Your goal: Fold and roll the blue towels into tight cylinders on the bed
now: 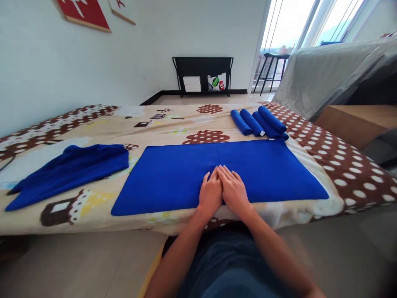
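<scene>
A blue towel [167, 178] lies spread out flat before me, its long side along the near edge of the bed-like surface. My left hand [211, 191] rests palm down near its middle, fingers stretched out. Beside it, touching at the fingertips, my right hand [233, 188] lies flat on the same towel. Neither hand grips the cloth. At the far right corner are several rolled blue towels [243, 122], side by side, one roll on top of another. To the left a crumpled blue towel [77, 167] lies loosely heaped.
A patterned blanket [102, 130] with a brown dotted border covers the surface. On the right stand a cardboard box [350, 120] and something under a plastic sheet [328, 66]. A black rack [203, 66] is against the far wall, with a stool [274, 62] by the window.
</scene>
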{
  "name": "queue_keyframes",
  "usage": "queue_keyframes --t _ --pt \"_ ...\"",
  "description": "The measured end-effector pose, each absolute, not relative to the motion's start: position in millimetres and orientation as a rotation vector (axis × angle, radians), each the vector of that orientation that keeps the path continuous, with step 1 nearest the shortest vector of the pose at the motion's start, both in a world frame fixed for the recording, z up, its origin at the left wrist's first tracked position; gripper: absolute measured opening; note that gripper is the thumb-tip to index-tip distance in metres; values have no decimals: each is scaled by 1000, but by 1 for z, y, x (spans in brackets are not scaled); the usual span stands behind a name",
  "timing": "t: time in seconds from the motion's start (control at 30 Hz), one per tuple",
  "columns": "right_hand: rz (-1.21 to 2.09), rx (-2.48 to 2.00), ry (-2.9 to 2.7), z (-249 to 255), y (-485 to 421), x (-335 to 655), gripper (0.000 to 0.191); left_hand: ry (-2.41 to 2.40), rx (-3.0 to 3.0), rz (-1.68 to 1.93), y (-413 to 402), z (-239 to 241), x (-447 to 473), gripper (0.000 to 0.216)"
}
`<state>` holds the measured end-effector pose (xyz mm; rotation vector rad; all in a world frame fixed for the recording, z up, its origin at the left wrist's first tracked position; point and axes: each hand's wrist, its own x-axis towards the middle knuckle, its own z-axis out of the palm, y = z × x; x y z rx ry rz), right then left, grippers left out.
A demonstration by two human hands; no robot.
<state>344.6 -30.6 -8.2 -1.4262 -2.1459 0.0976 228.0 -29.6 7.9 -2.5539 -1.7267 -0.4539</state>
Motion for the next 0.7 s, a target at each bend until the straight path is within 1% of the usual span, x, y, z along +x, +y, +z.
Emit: queue_keyframes --t 0.07,0.17,0.23,0.33,0.43,0.5,0.6,0.67,0.7 --pt "77 -1428 -2127 -21 -37 348 66 -1741 -2514 -482 -35 -2 232 60" --pt "-38 -1476 -2096 -37 -52 389 69 -1752 -2430 -501 -49 -11 201 58" --pt "-109 -1604 -2031 -46 -63 435 68 -1815 -2327 -485 -57 -13 158 58" --pt "-229 -1856 -1783 -64 -79 518 63 -2015 -1998 -546 -71 -19 68 58" --pt "-330 -1871 -1602 -84 -94 589 61 -2011 -1895 -660 -92 -33 -19 58" --pt "-372 -1825 -1529 -91 -97 613 57 -1988 -1812 -766 -108 -42 -55 57" --pt "-500 -1740 -1452 -78 -86 605 50 -1922 -1602 -931 -115 -34 -58 53" --pt "-525 -1665 -1509 -52 -67 572 47 -1857 -1614 -1019 -101 -10 -28 51" --pt "-477 -1613 -1604 -36 -54 548 46 -1817 -1705 -1058 -88 5 -4 50"
